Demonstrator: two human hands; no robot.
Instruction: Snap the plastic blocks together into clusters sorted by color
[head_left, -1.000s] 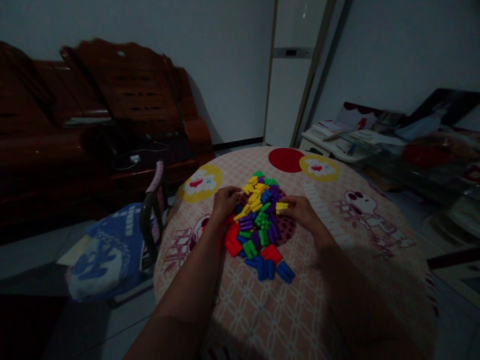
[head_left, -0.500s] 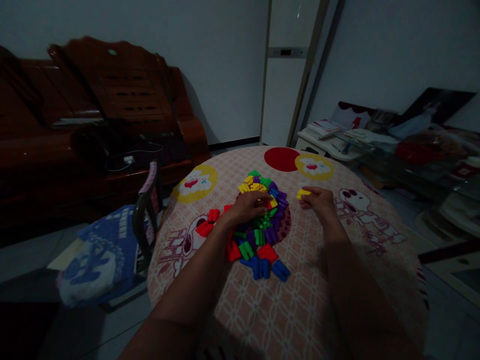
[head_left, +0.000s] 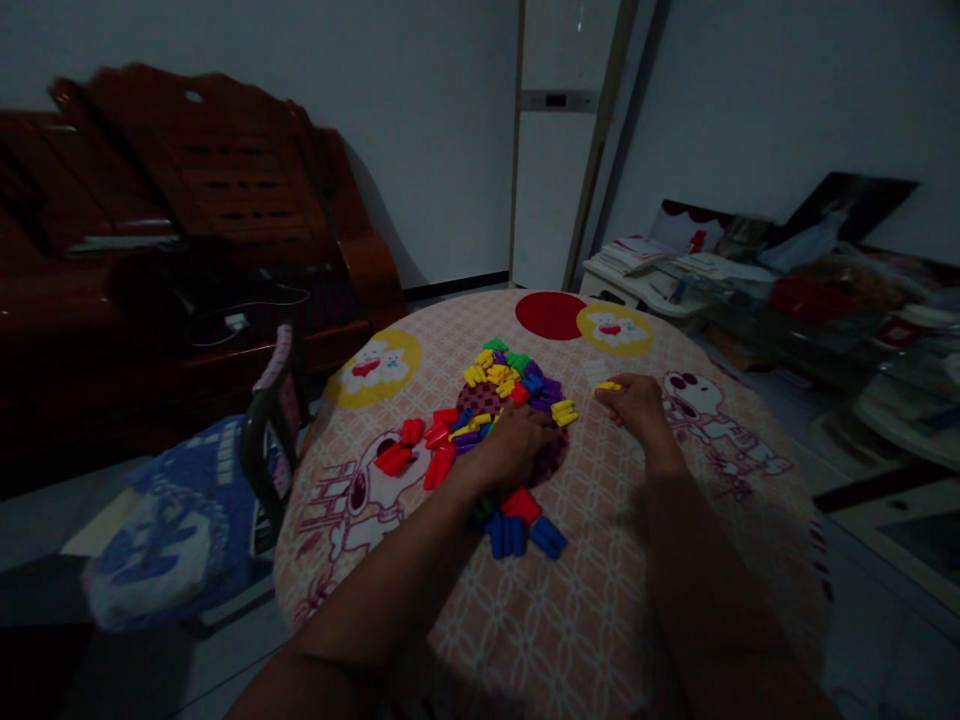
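Observation:
A pile of plastic toy blocks in several colours lies in the middle of the round table. My left hand (head_left: 517, 445) is over the pile, fingers stretched out and pointing right, covering its middle and part of the green and purple pieces. A yellow block (head_left: 564, 412) lies just beyond those fingertips. To the right of the pile, my right hand (head_left: 636, 404) pinches another yellow block (head_left: 606, 387) close above the tablecloth. Red blocks (head_left: 394, 459) sit left of the left hand, and blue blocks (head_left: 507, 537) lie on its near side.
The patterned tablecloth (head_left: 517, 630) covers the table. A chair with a blue cloth (head_left: 180, 520) stands at the left, a wooden bench (head_left: 225, 180) behind it. At the right is a cluttered glass-topped stand (head_left: 720, 295). A tall white cabinet-like unit (head_left: 555, 190) stands at the back.
My left hand has moved right and nearer across the pile, and a yellow block now lies farther right at its edge. The right hand still holds its yellow block. The view has turned slightly right.

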